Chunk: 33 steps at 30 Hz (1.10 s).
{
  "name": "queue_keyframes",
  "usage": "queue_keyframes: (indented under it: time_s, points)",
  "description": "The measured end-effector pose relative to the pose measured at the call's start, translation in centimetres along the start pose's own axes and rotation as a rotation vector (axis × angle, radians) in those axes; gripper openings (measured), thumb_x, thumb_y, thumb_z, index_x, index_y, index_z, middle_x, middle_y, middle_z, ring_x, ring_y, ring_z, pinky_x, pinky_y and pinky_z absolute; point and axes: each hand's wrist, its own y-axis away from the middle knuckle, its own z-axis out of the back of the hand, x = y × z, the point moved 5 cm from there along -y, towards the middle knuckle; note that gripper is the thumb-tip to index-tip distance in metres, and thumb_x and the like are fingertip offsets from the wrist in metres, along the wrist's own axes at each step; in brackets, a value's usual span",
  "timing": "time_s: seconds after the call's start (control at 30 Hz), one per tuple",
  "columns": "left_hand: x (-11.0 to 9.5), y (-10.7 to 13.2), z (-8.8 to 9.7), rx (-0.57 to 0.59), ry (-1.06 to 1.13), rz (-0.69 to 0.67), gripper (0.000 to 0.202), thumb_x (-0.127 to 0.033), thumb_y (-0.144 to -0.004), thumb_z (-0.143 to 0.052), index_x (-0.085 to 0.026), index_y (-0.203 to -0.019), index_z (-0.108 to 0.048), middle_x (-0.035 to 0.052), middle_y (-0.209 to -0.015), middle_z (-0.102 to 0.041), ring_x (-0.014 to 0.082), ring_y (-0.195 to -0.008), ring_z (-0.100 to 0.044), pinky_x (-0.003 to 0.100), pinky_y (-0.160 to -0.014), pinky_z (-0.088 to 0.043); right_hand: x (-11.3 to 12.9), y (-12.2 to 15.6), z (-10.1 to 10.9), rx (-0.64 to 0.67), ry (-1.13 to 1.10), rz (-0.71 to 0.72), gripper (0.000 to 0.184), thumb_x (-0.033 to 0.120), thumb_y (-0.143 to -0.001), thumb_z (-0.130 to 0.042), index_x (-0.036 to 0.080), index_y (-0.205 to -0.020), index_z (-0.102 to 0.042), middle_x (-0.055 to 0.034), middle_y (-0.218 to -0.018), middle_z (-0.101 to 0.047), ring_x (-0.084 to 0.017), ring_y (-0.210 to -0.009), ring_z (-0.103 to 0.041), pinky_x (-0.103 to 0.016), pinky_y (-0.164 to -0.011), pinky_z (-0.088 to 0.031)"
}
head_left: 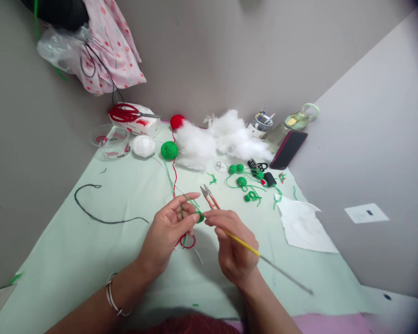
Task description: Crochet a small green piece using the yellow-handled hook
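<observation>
My left hand [169, 229] pinches a small green crochet piece [199, 216], with green yarn [188, 200] looped over its fingers. My right hand [231, 243] is closed on a yellow-handled crochet hook [251, 250], whose tip meets the green piece. The hook's grey shaft runs back to the lower right. Red-handled thread snips [209, 196] lie on the mint cloth [73, 250] just beyond my fingers. A loop of red yarn [188, 241] lies under my left hand. Green and red strands lead back to a green yarn ball [169, 150] and a red yarn ball [177, 121].
White stuffing [223, 139] is piled at the back. Small green crochet balls [242, 182] and yarn scraps lie right of centre. Red scissors [125, 112] rest on a tissue box; a clear bowl [110, 139], phone [288, 149], bottle [296, 121], white paper [304, 227] and black cord [101, 218] surround them.
</observation>
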Motion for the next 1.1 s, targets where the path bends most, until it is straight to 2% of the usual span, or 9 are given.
queue_keyframes:
  time_s: [0.2,0.33,0.47,0.53,0.63,0.77,0.93,1.0,1.1]
  points:
    - [0.3,0.2,0.1,-0.001,-0.017,-0.023,0.049,-0.029,-0.084,-0.089,-0.022,-0.130,-0.073,-0.0032,-0.086,-0.062,0.0064,-0.059,-0.044,0.019,-0.052,-0.037,-0.2,0.5,-0.2,0.001,0.115,0.051,0.034,0.012,-0.104,-0.053,0.027,-0.128,-0.071,-0.0097,-0.103,-0.081,-0.023,-0.093,-0.079,-0.036,-0.077,-0.066]
    - [0.6,0.1,-0.6,0.093,0.135,0.129,0.054,-0.032,-0.082,-0.091,-0.019,-0.131,-0.073,-0.0078,-0.068,-0.054,0.0038,-0.049,-0.032,0.018,-0.047,-0.030,-0.4,1.1,-0.7,0.071,0.283,0.086,0.043,0.010,-0.102,-0.058,0.033,-0.136,-0.072,-0.0090,-0.113,-0.079,-0.022,-0.099,-0.078,-0.035,-0.081,-0.065]
    - [0.2,-0.1,-0.8,0.169,0.332,0.262,0.043,-0.027,-0.080,-0.091,-0.013,-0.119,-0.080,-0.0132,-0.056,-0.036,0.0017,-0.046,-0.016,0.015,-0.044,-0.021,-0.7,0.4,0.2,-0.075,-0.002,-0.068,0.034,0.011,-0.103,-0.058,0.031,-0.124,-0.077,-0.0061,-0.100,-0.078,-0.020,-0.090,-0.075,-0.034,-0.079,-0.063]
    - [-0.1,-0.3,-0.6,0.145,0.343,0.230,0.039,-0.024,-0.080,-0.091,-0.014,-0.117,-0.081,-0.0133,-0.055,-0.036,0.0011,-0.046,-0.015,0.014,-0.044,-0.020,-1.4,0.0,0.6,-0.170,-0.205,-0.231,0.027,0.015,-0.106,-0.056,0.028,-0.111,-0.079,-0.0046,-0.091,-0.076,-0.018,-0.078,-0.071,-0.034,-0.073,-0.062]
    - [0.0,-0.2,-0.6,0.149,0.266,0.165,0.038,-0.025,-0.082,-0.090,-0.018,-0.118,-0.080,-0.0105,-0.061,-0.049,-0.0004,-0.044,-0.022,0.015,-0.044,-0.022,-2.1,-0.5,0.0,-0.157,-0.367,-0.338,0.022,0.023,-0.106,-0.059,0.026,-0.103,-0.080,-0.0044,-0.093,-0.077,-0.016,-0.073,-0.069,-0.034,-0.070,-0.060]
    - [0.6,0.2,-0.8,0.115,0.156,0.083,0.047,-0.028,-0.083,-0.091,-0.024,-0.128,-0.077,-0.0049,-0.080,-0.064,0.0000,-0.046,-0.036,0.017,-0.044,-0.027,-1.7,0.0,-0.6,-0.072,-0.193,-0.221,0.025,0.014,-0.105,-0.060,0.026,-0.114,-0.079,-0.0058,-0.099,-0.080,-0.020,-0.089,-0.075,-0.035,-0.080,-0.063]
    - [1.1,-0.1,-0.8,0.115,0.248,0.194,0.046,-0.034,-0.081,-0.093,-0.018,-0.122,-0.080,-0.0109,-0.058,-0.043,0.0023,-0.045,-0.029,0.017,-0.045,-0.027,-0.6,0.9,-0.4,0.016,0.151,0.038,0.042,0.007,-0.100,-0.064,0.030,-0.133,-0.075,-0.0099,-0.119,-0.078,-0.023,-0.105,-0.076,-0.037,-0.085,-0.064]
    - [1.0,-0.4,-0.7,0.130,0.307,0.252,0.043,-0.033,-0.078,-0.095,-0.015,-0.115,-0.083,-0.0119,-0.056,-0.038,0.0023,-0.047,-0.025,0.016,-0.045,-0.026,-1.1,0.5,0.3,-0.054,0.054,-0.058,0.034,0.010,-0.102,-0.063,0.029,-0.126,-0.078,-0.0071,-0.108,-0.079,-0.021,-0.095,-0.075,-0.036,-0.083,-0.063]
    - [0.6,-0.7,-0.4,0.101,0.313,0.214,0.039,-0.030,-0.075,-0.096,-0.016,-0.109,-0.084,-0.0096,-0.061,-0.046,0.0015,-0.048,-0.029,0.015,-0.046,-0.028,-2.5,-0.1,0.7,-0.148,-0.274,-0.320,0.024,0.019,-0.107,-0.058,0.029,-0.109,-0.080,-0.0019,-0.089,-0.076,-0.016,-0.072,-0.069,-0.033,-0.073,-0.059]
